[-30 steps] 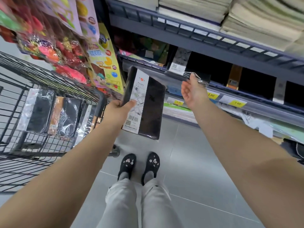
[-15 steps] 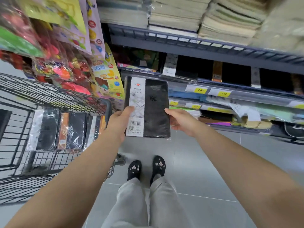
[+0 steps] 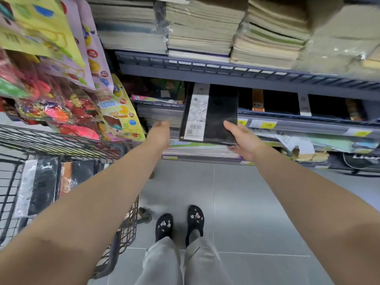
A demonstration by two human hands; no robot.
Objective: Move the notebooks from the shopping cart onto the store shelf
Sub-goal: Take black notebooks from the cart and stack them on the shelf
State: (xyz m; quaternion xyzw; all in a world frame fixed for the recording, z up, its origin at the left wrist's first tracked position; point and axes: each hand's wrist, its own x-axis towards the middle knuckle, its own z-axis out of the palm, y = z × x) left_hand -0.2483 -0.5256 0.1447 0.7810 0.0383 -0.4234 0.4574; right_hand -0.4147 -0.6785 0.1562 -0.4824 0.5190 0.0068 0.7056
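My right hand [image 3: 244,140] grips the lower right corner of a black notebook [image 3: 218,116] with a white label strip. The notebook is upright, its top edge reaching into the dark middle shelf [image 3: 287,120] where other black notebooks [image 3: 281,101] stand. My left hand [image 3: 160,132] hovers blurred just left of the notebook, fingers apart, holding nothing. At lower left the wire shopping cart [image 3: 61,145] holds wrapped black notebooks [image 3: 41,186] lying flat.
Stacks of beige paper pads [image 3: 205,29] fill the upper shelf. Colourful toy packets [image 3: 51,79] hang at left above the cart. Yellow price tags [image 3: 267,125] line the shelf rail. Flat books [image 3: 201,151] lie on a lower shelf. My feet stand on grey floor tiles [image 3: 246,212].
The notebook passed from my left hand to my right hand and rose toward the middle shelf. My left hand let go and now hangs beside it.
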